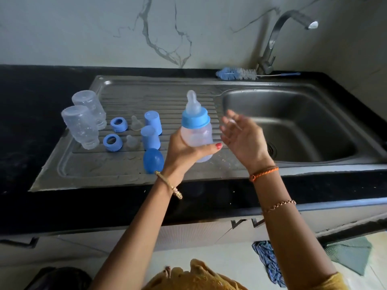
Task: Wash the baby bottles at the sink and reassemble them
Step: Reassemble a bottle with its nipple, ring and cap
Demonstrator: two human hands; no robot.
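While the left hand gripped the bottle upright above the drainboard, fingers curled round its body, the right hand hovered just beside it with blurred fingers spread apart, holding nothing. To finish this step well, the ring should be checked for a snug, level seat under the teat, and the loose domed cap pressed on squarely. Counted on the drainboard: two inverted bottles, two rings, two teats, two upright caps and that one domed cap.
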